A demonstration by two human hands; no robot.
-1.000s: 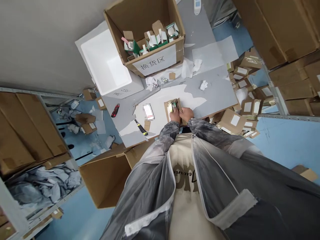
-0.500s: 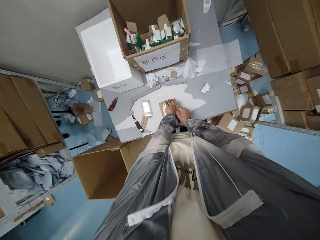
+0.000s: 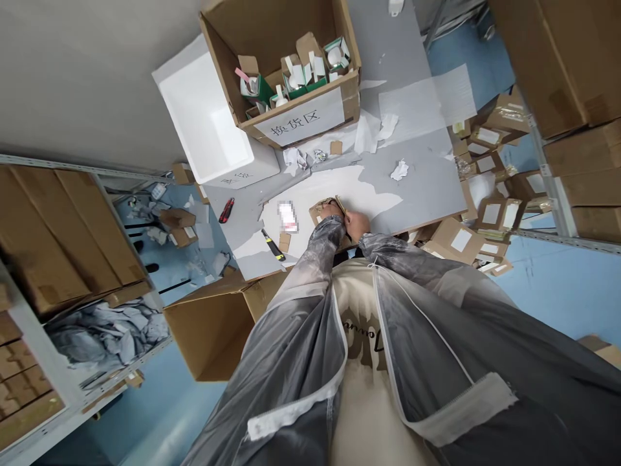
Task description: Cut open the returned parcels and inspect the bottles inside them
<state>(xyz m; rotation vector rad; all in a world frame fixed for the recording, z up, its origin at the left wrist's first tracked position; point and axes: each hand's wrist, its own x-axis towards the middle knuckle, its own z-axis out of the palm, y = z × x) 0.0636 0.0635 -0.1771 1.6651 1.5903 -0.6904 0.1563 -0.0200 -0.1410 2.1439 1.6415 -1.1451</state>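
Note:
My left hand (image 3: 331,211) is closed on a small cardboard box (image 3: 315,213) at the table's near edge, its fingers curled over the top. Close beside it, my right hand (image 3: 358,225) grips the box's raised right side or flap. My hands and sleeves cover much of the box, and its contents cannot be made out. To its left lie a white printed slip (image 3: 288,217), blurred over, a small brown cardboard piece (image 3: 284,242) and a yellow-and-black utility knife (image 3: 273,245).
A red utility knife (image 3: 226,210) lies farther left. Behind stand a white bin (image 3: 204,116) and a large carton (image 3: 349,90) holding several small green boxes. Crumpled paper (image 3: 400,170) lies to the right. An open carton (image 3: 208,336) stands below the table's left edge.
The camera view has turned slightly, shifting the shelves and bin. Both hands remain on the small box, with my left hand a little farther over it.

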